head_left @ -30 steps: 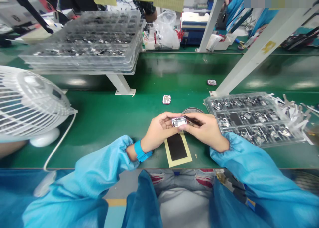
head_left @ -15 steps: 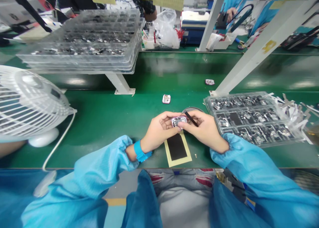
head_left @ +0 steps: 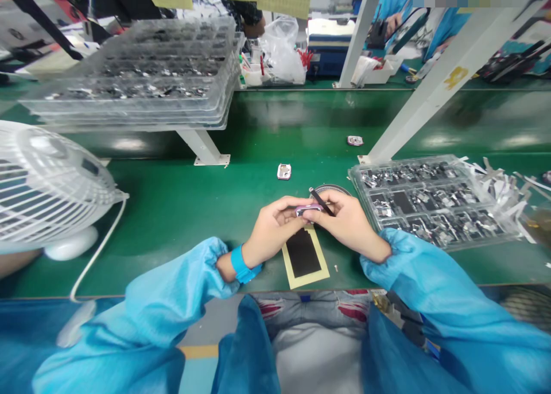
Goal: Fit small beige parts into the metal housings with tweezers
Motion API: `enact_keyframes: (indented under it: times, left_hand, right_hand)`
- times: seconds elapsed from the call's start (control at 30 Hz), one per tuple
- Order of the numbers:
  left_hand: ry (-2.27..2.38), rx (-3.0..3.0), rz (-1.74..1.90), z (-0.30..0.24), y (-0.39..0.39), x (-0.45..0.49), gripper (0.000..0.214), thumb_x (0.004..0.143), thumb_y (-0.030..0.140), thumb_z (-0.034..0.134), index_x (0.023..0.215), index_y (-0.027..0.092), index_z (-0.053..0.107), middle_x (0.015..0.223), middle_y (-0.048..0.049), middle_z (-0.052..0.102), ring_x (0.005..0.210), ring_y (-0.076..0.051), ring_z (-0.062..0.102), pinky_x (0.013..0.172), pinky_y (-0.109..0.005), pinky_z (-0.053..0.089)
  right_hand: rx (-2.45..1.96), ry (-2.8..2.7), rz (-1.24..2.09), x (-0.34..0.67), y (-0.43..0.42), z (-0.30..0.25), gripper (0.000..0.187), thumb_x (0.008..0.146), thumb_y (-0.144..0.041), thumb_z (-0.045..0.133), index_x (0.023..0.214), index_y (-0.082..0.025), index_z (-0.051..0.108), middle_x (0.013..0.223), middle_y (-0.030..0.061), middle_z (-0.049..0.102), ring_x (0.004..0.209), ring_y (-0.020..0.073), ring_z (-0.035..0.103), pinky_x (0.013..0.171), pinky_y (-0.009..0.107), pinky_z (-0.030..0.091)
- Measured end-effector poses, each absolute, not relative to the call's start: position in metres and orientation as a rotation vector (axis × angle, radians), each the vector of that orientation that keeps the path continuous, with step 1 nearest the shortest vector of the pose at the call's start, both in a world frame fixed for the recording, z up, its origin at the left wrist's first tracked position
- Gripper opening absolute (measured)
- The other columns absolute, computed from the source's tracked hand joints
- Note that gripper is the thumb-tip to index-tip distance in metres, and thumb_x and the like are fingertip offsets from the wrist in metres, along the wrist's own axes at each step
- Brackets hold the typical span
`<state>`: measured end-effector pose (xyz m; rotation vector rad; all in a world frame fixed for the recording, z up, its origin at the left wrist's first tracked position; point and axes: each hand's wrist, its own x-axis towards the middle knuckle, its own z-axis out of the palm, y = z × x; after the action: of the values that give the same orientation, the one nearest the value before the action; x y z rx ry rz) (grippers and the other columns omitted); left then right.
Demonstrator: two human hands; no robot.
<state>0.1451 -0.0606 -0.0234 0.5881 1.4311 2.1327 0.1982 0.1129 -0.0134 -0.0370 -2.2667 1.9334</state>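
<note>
Between my two hands is a small watch-like case (head_left: 305, 209) with a pinkish-purple rim, tilted so its edge faces me. My left hand (head_left: 272, 229) is closed, pinching the case from the left. From the other side, my right hand (head_left: 348, 225) grips it with the thumb on its front. A slim black tool (head_left: 321, 201), perhaps tweezers, is also tucked in the right fingers, pointing up and left. Below the hands lies a black sheet with a yellow border (head_left: 305, 256). Partly hidden behind the right hand is a round metallic disc (head_left: 330, 187).
Similar cases lie farther back, one in the middle (head_left: 284, 171) and another near the post (head_left: 355, 140). A clear tray of parts (head_left: 434, 202) sits right, beside paper strips (head_left: 495, 187). Left are a white fan (head_left: 55, 182) and stacked trays (head_left: 129, 104) on a raised shelf.
The case has tipped, so its rim shows now instead of its open metallic face. The black tool has swung to point more upward and left. Both hands keep their hold.
</note>
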Motion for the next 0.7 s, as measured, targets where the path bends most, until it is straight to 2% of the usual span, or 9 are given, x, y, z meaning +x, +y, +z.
enact_keyframes:
  times: [0.13,0.27,0.43,0.7]
  left_hand:
    - [1.552,0.625,2.143,-0.028,-0.061,0.145,0.032,0.079,0.027,0.084,0.108,0.017,0.075,0.114,-0.0098,0.071,0.103,-0.022,0.072,0.089,-0.031,0.062]
    - [1.759,0.662,1.981,-0.031,-0.063,0.144,0.038,0.087,0.031,0.076,0.122,0.018,0.069,0.113,-0.0102,0.072,0.099,-0.020,0.072,0.087,-0.028,0.060]
    - [1.894,0.700,1.922,-0.030,-0.062,0.146,0.028,0.089,0.037,0.073,0.107,0.015,0.073,0.098,-0.0083,0.077,0.087,-0.019,0.073,0.079,-0.028,0.060]
    - [1.835,0.534,2.027,-0.031,-0.057,0.150,0.030,0.083,0.038,0.078,0.102,0.014,0.075,0.087,-0.0071,0.077,0.075,-0.018,0.072,0.072,-0.027,0.061]
  right_hand:
    - [-0.016,-2.350,1.865,0.198,0.113,-0.012,0.040,0.075,-0.055,0.083,0.082,-0.018,0.068,0.078,0.0009,0.068,0.071,0.0148,0.063,0.064,0.026,0.052]
    - [-0.039,-2.365,1.799,0.197,0.113,-0.012,0.040,0.079,-0.054,0.081,0.076,-0.018,0.063,0.073,-0.0004,0.063,0.067,0.0136,0.057,0.060,0.025,0.046]
    - [-0.058,-2.370,1.771,0.196,0.113,-0.016,0.043,0.081,-0.055,0.078,0.075,-0.019,0.055,0.073,-0.0014,0.058,0.067,0.0138,0.052,0.063,0.027,0.042]
    - [-0.093,-2.357,1.782,0.191,0.110,-0.023,0.046,0.081,-0.058,0.077,0.074,-0.019,0.054,0.072,-0.0010,0.057,0.067,0.0151,0.052,0.063,0.028,0.042]
